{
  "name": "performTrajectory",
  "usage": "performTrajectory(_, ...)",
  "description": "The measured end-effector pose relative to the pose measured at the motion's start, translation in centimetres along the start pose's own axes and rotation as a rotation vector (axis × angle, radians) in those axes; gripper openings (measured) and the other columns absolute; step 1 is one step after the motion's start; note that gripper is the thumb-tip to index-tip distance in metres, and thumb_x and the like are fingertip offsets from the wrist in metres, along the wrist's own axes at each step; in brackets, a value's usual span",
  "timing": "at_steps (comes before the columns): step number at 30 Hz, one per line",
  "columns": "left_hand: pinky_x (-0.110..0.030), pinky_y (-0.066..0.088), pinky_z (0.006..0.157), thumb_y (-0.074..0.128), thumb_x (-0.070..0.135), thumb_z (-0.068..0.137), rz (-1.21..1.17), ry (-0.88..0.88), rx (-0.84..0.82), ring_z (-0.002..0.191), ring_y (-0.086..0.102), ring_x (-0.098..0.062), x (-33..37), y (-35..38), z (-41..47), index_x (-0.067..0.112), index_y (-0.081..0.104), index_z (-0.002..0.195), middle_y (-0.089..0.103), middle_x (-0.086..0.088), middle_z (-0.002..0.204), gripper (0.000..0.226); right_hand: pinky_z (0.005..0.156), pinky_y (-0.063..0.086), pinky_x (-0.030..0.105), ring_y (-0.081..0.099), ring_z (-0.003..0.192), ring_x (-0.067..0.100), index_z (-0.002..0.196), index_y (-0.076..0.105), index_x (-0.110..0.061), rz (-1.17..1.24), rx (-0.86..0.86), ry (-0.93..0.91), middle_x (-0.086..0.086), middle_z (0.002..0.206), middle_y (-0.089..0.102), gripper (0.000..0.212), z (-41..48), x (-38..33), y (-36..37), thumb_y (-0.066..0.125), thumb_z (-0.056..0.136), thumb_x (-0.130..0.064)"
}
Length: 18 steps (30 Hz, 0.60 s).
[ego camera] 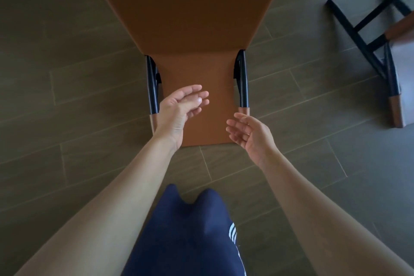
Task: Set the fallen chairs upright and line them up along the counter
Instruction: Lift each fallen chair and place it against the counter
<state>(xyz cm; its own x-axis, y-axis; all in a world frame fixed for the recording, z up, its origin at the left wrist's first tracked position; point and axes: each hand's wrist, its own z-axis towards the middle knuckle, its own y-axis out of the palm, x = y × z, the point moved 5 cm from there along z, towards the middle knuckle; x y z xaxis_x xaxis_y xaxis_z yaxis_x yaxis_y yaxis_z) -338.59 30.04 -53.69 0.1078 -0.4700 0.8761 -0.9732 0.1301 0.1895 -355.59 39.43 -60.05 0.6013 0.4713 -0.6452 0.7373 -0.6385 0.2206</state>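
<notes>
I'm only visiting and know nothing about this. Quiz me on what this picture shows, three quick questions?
1. True or false: the left hand grips the brown chair.
2. The tipped chair with black legs showing lies toward the person's: A left; B right; C lap.
3. Fill in: the right hand holds ___.

Key: 1 false, the hand is open over the chair; 2 B; 3 nothing.

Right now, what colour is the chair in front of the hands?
The chair is tan brown, with a black frame; the head view shows it.
</notes>
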Motion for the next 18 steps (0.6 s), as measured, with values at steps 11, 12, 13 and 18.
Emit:
performTrajectory(11, -0.036, 0.052, 0.095, 0.062, -0.002, 0.086, 0.07, 0.044, -0.054, 0.101, 0.07, -0.023, -11.0, -2.6, 10.1, 0.011, 0.068, 0.111, 0.075, -0.007, 0.104, 0.029, 0.078, 0.056, 0.034, 0.07, 0.098, 0.028, 0.107, 0.066, -0.006, 0.116, 0.03, 0.023, 0.015, 0.102, 0.074, 0.019, 14.0, 10.1, -2.0, 0.051, 0.097, -0.012)
performTrajectory(12, -0.037, 0.052, 0.096, 0.063, -0.002, 0.086, 0.094, 0.044, -0.059, 0.101, 0.07, -0.022, -11.9, -2.8, 10.8, 0.011, 0.068, 0.111, 0.075, -0.006, 0.104, 0.029, 0.079, 0.056, 0.034, 0.07, 0.1, 0.028, 0.107, 0.066, -0.006, 0.123, 0.033, 0.027, 0.015, 0.103, 0.074, 0.019, 15.0, 10.8, -2.0, 0.051, 0.097, -0.012)
performTrajectory(13, -0.038, 0.052, 0.097, 0.063, -0.002, 0.086, 0.116, 0.044, -0.064, 0.101, 0.07, -0.022, -12.8, -2.9, 11.6, 0.012, 0.068, 0.11, 0.075, -0.006, 0.103, 0.029, 0.081, 0.056, 0.034, 0.069, 0.101, 0.028, 0.107, 0.065, -0.006, 0.126, 0.035, 0.031, 0.015, 0.104, 0.073, 0.019, 16.0, 11.6, -2.1, 0.051, 0.097, -0.012)
performTrajectory(18, -0.04, 0.05, 0.1, 0.067, 0.002, 0.085, 0.244, 0.034, -0.118, 0.101, 0.07, -0.017, -16.6, -3.0, 14.3, 0.015, 0.07, 0.107, 0.076, -0.001, 0.101, 0.026, 0.087, 0.054, 0.034, 0.065, 0.105, 0.027, 0.106, 0.064, -0.004, 0.151, 0.091, 0.073, 0.016, 0.111, 0.068, 0.019, 20.1, 15.1, -3.2, 0.048, 0.098, -0.012)
